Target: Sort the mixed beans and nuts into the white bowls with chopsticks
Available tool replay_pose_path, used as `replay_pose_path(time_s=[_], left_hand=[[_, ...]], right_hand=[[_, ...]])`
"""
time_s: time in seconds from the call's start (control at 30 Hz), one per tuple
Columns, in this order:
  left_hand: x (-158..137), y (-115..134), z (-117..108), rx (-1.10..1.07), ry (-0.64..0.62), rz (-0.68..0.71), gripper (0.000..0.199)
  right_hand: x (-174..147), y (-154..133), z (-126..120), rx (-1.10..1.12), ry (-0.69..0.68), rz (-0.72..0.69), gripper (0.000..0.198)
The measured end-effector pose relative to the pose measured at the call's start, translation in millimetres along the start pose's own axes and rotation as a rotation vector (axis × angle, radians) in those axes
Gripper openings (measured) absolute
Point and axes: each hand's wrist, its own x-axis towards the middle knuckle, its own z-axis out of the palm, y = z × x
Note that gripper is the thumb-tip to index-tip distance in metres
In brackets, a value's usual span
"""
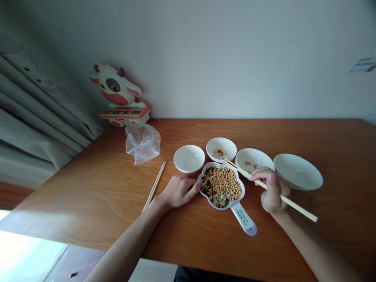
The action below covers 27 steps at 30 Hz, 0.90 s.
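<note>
The left hand [180, 192] lies loosely open, thumb against the scoop [244, 220], whose soybean mix [225, 182] looks mostly unsorted. Beyond, the middle-left bowl [220, 141] and middle-right bowl [262, 158] hold just a few pieces; the right hand [273, 190] grips chopsticks [299, 208], near the unfilled rightmost bowl [299, 170].

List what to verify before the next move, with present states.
1. Pale wooden chopsticks gripped in the right hand: ok.
2. Left hand touching the scalloped white-and-lilac scoop: ok, at its rim.
3. Round tan beans and flat pale slices within the scoop's rim: ok.
4. Chopstick tips free of food: cannot tell; too small, near the round white bowl behind the scoop.
5. Spare pale wooden chopsticks apart from the scoop: ok, beside the left forearm.
</note>
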Motion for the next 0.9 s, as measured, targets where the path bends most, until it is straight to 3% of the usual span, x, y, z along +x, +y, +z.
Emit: replay_pose_path(time_s=[0.1,0.3,0.57,0.9], left_hand=[[0,0,0,0.002,0.001,-0.002,0.059],[0,0,-1,0.015,-0.022,-0.028,0.061],[-1,-2,0,0.005,-0.019,-0.009,0.061],[0,-1,0,-0.012,-0.006,0.006,0.058]], right_hand=[[-2,-5,1,0.062,-0.075,0.006,0.044],[-4,-23,9,0.233,-0.305,0.190,0.056],[-5,-28,14,0.205,-0.522,0.123,0.054],[-4,-30,19,0.176,-0.552,0.109,0.034]])
